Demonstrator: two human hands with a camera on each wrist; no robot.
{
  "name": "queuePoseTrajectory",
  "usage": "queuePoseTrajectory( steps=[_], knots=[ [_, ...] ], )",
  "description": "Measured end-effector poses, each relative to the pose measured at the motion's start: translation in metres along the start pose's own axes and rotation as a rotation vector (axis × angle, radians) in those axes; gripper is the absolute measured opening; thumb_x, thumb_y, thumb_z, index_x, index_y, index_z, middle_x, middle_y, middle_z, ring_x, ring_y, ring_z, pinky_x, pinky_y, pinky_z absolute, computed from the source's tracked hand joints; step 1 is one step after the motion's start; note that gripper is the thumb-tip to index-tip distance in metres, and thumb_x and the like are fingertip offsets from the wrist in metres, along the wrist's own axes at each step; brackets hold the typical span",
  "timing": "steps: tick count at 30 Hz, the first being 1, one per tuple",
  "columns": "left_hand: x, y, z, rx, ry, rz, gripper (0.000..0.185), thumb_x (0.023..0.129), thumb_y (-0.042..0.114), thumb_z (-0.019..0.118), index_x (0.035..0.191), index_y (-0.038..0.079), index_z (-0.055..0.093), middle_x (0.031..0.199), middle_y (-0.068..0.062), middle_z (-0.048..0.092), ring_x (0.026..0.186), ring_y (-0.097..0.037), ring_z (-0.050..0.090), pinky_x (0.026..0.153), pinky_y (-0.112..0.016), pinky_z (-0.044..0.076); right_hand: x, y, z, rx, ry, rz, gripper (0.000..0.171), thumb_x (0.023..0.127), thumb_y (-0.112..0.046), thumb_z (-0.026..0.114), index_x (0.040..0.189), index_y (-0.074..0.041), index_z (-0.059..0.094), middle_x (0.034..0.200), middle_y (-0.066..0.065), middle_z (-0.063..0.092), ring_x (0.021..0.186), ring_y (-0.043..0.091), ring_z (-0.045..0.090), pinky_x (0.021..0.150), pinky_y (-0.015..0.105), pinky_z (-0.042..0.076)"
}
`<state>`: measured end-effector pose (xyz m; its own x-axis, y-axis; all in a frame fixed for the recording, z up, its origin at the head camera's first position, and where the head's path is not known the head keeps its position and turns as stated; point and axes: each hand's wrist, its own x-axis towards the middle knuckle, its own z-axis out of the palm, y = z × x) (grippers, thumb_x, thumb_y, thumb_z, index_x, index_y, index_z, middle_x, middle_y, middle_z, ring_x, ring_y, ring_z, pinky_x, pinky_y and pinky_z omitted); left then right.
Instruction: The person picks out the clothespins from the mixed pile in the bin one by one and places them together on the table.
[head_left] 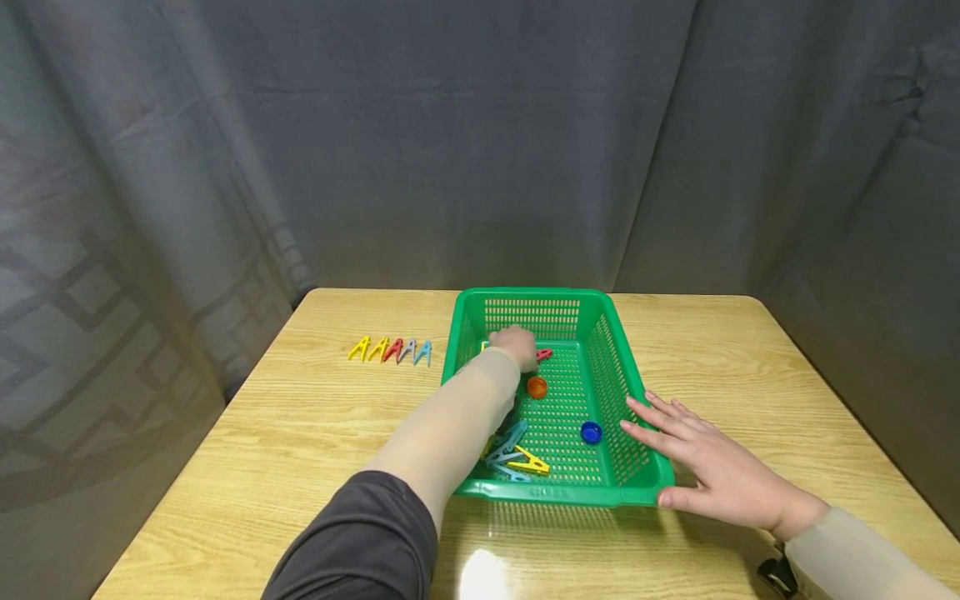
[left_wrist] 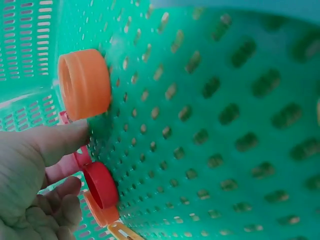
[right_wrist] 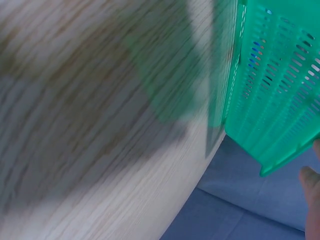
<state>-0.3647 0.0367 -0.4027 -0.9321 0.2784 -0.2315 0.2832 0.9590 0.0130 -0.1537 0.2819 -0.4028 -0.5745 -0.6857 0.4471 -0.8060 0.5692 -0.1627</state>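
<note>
No words to read

The green basket had some small raised marks on its front rim, low in the middle of the head view, but they were too tiny and blurry to read. No letters or numbers could be read anywhere else, not on the caps, the pegs or the table.

Head view looked down from above both hands; wrist views sat close, left inside basket, right beside its outer wall; all shared basket.
</note>
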Motion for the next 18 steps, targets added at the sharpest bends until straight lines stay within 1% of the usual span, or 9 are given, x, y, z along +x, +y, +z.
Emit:
queuePoseTrajectory(
  steps=[3,5,6,7,8,10,12,14,18],
  knots=[
    [0.0,-0.001,-0.001,-0.017,0.035,0.022,0.026,0.089,0.037,0.067,0.107,0.019,0.066,0.123,-0.004,0.055,0.105,-0.023,0.053,0.09,-0.04,0.041,0.0,0.0,0.0,0.002,-0.001,0.003,0.076,0.088,-0.06,0.056,0.145,-0.011,0.044,0.151,0.018,0.033,0.142,0.033,0.024,0.116,0.027,0.003],
    [0.0,-0.002,-0.003,-0.044,0.066,0.041,0.017,0.09,0.034,0.064,0.099,0.019,0.064,0.116,-0.002,0.059,0.098,-0.021,0.055,0.085,-0.039,0.043,0.0,0.0,0.0,0.005,-0.001,0.004,0.076,0.088,-0.06,0.057,0.145,-0.011,0.044,0.151,0.018,0.033,0.142,0.033,0.024,0.116,0.027,0.003],
    [0.0,-0.002,-0.003,-0.063,0.085,0.052,0.015,0.09,0.033,0.064,0.095,0.019,0.064,0.111,-0.001,0.061,0.094,-0.02,0.057,0.083,-0.038,0.044,0.0,0.0,0.0,0.007,-0.001,0.003,0.076,0.088,-0.06,0.057,0.145,-0.011,0.044,0.151,0.018,0.033,0.142,0.033,0.024,0.116,0.027,0.003],
    [0.001,-0.003,-0.004,-0.084,0.099,0.065,0.015,0.091,0.033,0.064,0.09,0.018,0.063,0.101,0.0,0.063,0.087,-0.018,0.057,0.079,-0.037,0.044,0.0,0.001,0.0,0.009,-0.001,0.003,0.076,0.088,-0.059,0.057,0.145,-0.011,0.044,0.152,0.018,0.033,0.142,0.033,0.024,0.116,0.028,0.003],
    [0.001,-0.003,-0.005,-0.104,0.113,0.079,0.016,0.091,0.033,0.064,0.086,0.017,0.061,0.093,0.001,0.063,0.081,-0.017,0.056,0.076,-0.036,0.043,0.0,0.001,0.0,0.01,-0.001,0.003,0.076,0.088,-0.059,0.057,0.145,-0.011,0.044,0.152,0.018,0.033,0.142,0.034,0.024,0.116,0.028,0.004],
    [0.0,-0.003,-0.008,-0.166,0.143,0.111,0.019,0.091,0.032,0.064,0.081,0.017,0.06,0.081,0.003,0.061,0.073,-0.015,0.054,0.07,-0.033,0.042,0.0,0.001,0.0,0.01,0.0,0.001,0.076,0.088,-0.059,0.057,0.145,-0.01,0.044,0.152,0.018,0.033,0.142,0.033,0.024,0.116,0.027,0.004],
    [-0.002,-0.004,-0.011,-0.234,0.159,0.133,0.02,0.092,0.032,0.064,0.082,0.016,0.06,0.078,0.003,0.059,0.07,-0.015,0.052,0.067,-0.031,0.041,0.0,0.001,0.0,0.01,0.001,-0.001,0.076,0.088,-0.059,0.058,0.145,-0.01,0.044,0.151,0.018,0.033,0.142,0.033,0.024,0.116,0.027,0.004],
    [-0.003,-0.004,-0.015,-0.318,0.176,0.152,0.017,0.092,0.031,0.065,0.086,0.015,0.065,0.079,0.004,0.059,0.07,-0.015,0.051,0.065,-0.029,0.041,-0.001,0.001,0.0,0.008,0.001,-0.003,0.076,0.088,-0.059,0.058,0.145,-0.01,0.044,0.151,0.018,0.034,0.142,0.033,0.024,0.116,0.027,0.004],
    [-0.006,-0.003,-0.02,-0.536,0.177,0.168,0.017,0.092,0.031,0.066,0.098,0.015,0.069,0.087,0.004,0.063,0.069,-0.016,0.052,0.061,-0.028,0.042,-0.001,0.001,0.0,0.007,0.003,-0.001,0.076,0.088,-0.058,0.058,0.145,-0.011,0.044,0.151,0.018,0.034,0.142,0.033,0.024,0.116,0.027,0.004]
  ],
)
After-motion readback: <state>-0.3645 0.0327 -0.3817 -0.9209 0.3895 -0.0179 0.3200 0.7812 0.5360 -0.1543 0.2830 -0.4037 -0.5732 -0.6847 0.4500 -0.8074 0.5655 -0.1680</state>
